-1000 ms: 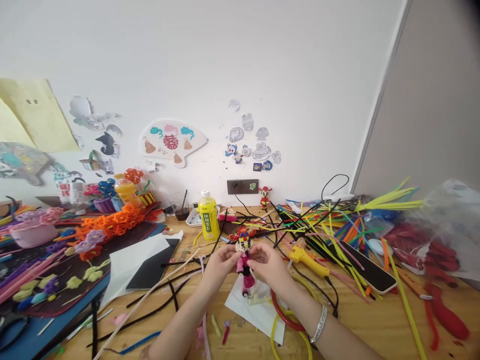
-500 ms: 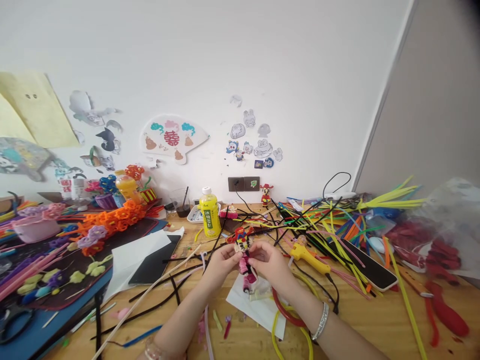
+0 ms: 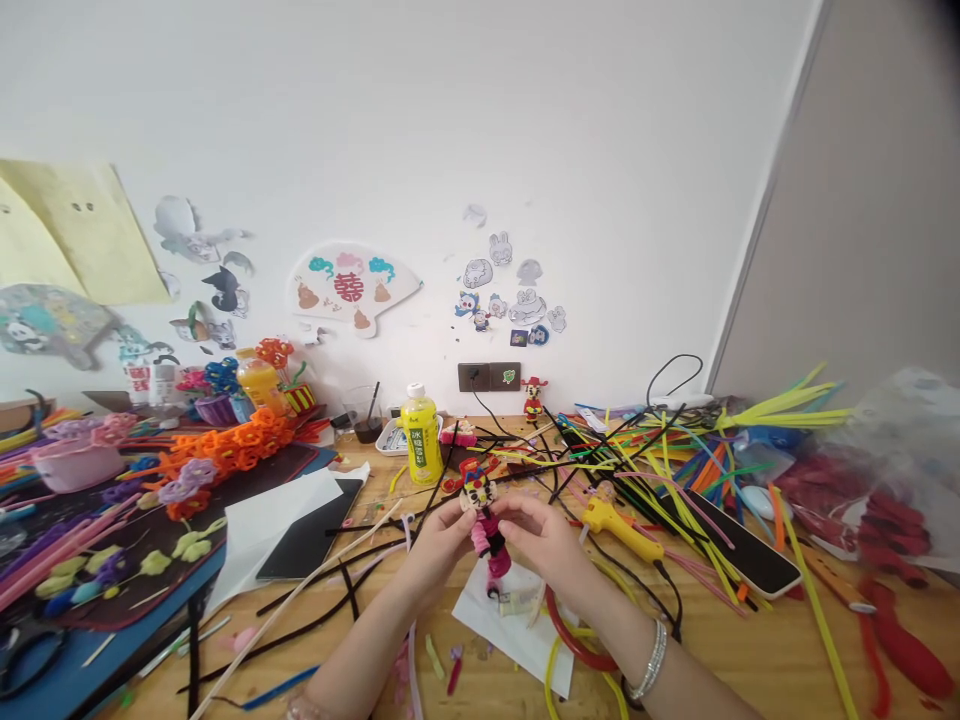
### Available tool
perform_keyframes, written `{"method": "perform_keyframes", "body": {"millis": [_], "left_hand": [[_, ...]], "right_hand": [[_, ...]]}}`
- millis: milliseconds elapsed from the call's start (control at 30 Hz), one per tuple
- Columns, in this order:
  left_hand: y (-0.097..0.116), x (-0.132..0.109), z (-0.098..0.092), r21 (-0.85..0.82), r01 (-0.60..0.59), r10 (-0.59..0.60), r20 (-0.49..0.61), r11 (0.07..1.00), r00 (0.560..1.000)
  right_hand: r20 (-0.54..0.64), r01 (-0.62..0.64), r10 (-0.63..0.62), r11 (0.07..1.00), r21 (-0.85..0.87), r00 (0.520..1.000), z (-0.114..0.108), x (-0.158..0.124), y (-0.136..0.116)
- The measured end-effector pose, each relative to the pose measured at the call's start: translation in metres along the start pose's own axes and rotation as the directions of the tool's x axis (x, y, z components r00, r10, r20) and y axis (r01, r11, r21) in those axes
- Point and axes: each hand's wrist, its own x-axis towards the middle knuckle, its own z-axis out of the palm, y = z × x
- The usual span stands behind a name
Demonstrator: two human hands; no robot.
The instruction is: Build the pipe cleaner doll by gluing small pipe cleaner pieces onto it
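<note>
Between my two hands is a small pipe-cleaner doll (image 3: 489,530) with a red and blue hat, a pale face with black marks, and a pink and black body. My left hand (image 3: 446,533) pinches it at the left, near head and shoulder. From the other side my right hand (image 3: 536,530) grips it with thumb and forefinger at the upper body. The doll is upright, slightly tilted, its lower end above a white paper sheet (image 3: 544,650). A clear, pale cylinder (image 3: 517,602) lies on that paper.
A yellow hot glue gun (image 3: 622,530) with a black cord lies right of my hands. Behind stand a yellow drink bottle (image 3: 421,440) and a similar red doll (image 3: 533,400). Loose pipe cleaners (image 3: 675,460) and a phone (image 3: 750,550) are at right; scissors (image 3: 30,645) lie at left.
The view has tilted slightly, so the scene sits a little lower. The doll has turned a little in my fingers, showing more of its face and pink body. Both hands keep hold.
</note>
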Motion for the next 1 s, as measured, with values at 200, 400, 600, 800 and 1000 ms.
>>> {"method": "perform_keyframes", "body": {"millis": [200,400,600,800,1000], "left_hand": [[-0.001,-0.002,0.003,-0.077,-0.016,0.012,-0.054,0.997,0.998],[0.0,-0.004,0.015,-0.067,-0.055,0.048,-0.1,0.996,0.994],[-0.007,-0.007,0.028,-0.052,-0.082,0.075,-0.134,0.995,0.988],[-0.009,-0.009,0.035,-0.091,0.02,-0.036,-0.177,0.996,0.984],[-0.008,-0.017,0.049,-0.069,0.048,-0.062,-0.213,0.996,0.975]], "right_hand": [[0.027,0.195,-0.199,0.911,-0.363,0.98,-0.007,0.0,-0.019],[0.032,0.194,-0.206,0.84,-0.506,0.978,0.001,-0.018,-0.031],[-0.111,0.116,-0.215,0.816,-0.567,0.97,0.015,-0.021,-0.012],[-0.087,0.328,-0.494,0.688,-0.647,0.865,0.002,-0.026,-0.02],[0.157,0.462,-0.572,0.44,-0.77,0.805,-0.009,-0.035,-0.016]]}}
